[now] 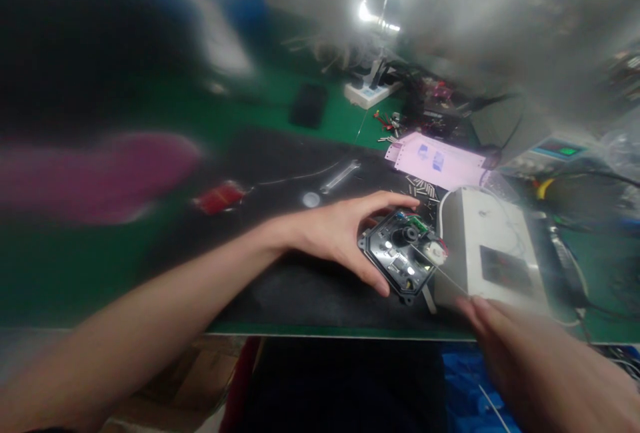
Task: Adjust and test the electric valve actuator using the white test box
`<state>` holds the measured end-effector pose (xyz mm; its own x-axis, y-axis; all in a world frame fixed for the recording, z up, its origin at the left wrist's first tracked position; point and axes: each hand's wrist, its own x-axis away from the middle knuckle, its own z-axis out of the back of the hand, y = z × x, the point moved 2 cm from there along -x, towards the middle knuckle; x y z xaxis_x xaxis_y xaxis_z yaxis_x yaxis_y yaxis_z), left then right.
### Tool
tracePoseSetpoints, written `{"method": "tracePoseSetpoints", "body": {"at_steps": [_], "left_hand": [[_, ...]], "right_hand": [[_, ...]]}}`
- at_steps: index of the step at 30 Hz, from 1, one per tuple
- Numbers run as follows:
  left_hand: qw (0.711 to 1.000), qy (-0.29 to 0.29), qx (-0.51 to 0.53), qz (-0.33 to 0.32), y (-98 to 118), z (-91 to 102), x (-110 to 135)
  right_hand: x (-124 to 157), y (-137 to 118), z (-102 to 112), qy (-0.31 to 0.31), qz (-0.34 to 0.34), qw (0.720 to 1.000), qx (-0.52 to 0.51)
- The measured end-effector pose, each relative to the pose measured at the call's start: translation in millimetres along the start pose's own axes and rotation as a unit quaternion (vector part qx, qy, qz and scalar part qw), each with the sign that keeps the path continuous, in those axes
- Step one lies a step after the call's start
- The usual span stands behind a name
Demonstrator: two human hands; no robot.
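My left hand (pixel 345 233) reaches across the black mat (pixel 290 286) and grips a small black housing (pixel 400 259) with a circuit board and parts inside, thumb at its near edge and fingers over its far edge. The housing lies tilted on the mat beside a white box (pixel 480 253). My right hand (pixel 525 359) hovers low at the table's front edge, just below the white box, fingers stretched and together. It is blurred and I see nothing in it.
A wrench (pixel 341 176), a round white disc (pixel 311 199), a red item (pixel 220 196) and several small metal pins (pixel 425 187) lie on the mat. A pink sheet (pixel 440 161), a white power strip (pixel 371 93), cables and a meter (pixel 560 149) stand behind.
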<state>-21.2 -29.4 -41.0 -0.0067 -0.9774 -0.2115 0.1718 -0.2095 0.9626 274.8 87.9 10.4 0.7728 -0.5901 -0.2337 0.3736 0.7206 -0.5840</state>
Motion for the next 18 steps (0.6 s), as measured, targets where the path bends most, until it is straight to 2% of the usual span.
{"method": "tracePoseSetpoints", "body": {"at_steps": [2,4,5,7,8,9,10,11,12,13,14,15,16,18], "left_hand": [[1.000,-0.002,0.001,0.000,-0.4,0.1,-0.1],[1.000,-0.002,0.002,0.002,-0.8,0.3,-0.2],[1.000,-0.001,0.003,0.003,-1.0,0.4,-0.2],[1.000,0.002,0.002,0.005,-1.3,0.6,-0.1],[1.000,0.003,0.001,0.005,-1.5,0.7,0.0],[1.000,0.004,0.000,0.004,-1.6,0.7,0.1],[1.000,0.004,-0.001,0.003,-1.7,0.6,0.2],[1.000,0.002,-0.002,0.002,-1.8,0.6,0.4],[1.000,0.001,-0.003,0.000,-1.9,0.5,0.4],[1.000,0.001,-0.003,-0.001,-2.0,0.5,0.5],[1.000,0.002,-0.003,-0.002,-2.1,0.5,0.5],[1.000,0.003,-0.002,-0.002,-2.2,0.5,0.4],[1.000,0.004,-0.001,-0.001,-2.3,0.4,0.3],[1.000,0.002,0.004,0.001,-2.5,0.0,0.0]], "right_hand": [[-10.4,-8.0,-0.9,0.001,-0.062,0.998,-0.010],[-17.6,-11.3,-4.3,-0.038,-0.193,0.974,-0.110],[-19.2,-11.3,-7.5,-0.086,-0.276,0.938,-0.190],[-19.2,-11.5,-14.5,-0.199,-0.403,0.822,-0.349],[-18.7,-11.6,-17.0,-0.239,-0.431,0.773,-0.399],[-18.2,-11.0,-18.8,-0.261,-0.440,0.749,-0.421],[-18.0,-9.7,-20.0,-0.258,-0.429,0.758,-0.419],[-17.9,-7.8,-20.1,-0.230,-0.397,0.797,-0.394],[-17.8,-5.9,-19.0,-0.181,-0.342,0.856,-0.343],[-17.4,-4.7,-16.2,-0.120,-0.257,0.922,-0.262],[-15.9,-4.5,-12.2,-0.053,-0.152,0.973,-0.162],[-13.1,-4.6,-7.9,0.009,-0.049,0.997,-0.065],[-9.4,-4.2,-4.1,0.051,0.044,0.998,0.020],[-2.2,-0.9,1.0,0.061,0.180,0.973,0.130]]}}
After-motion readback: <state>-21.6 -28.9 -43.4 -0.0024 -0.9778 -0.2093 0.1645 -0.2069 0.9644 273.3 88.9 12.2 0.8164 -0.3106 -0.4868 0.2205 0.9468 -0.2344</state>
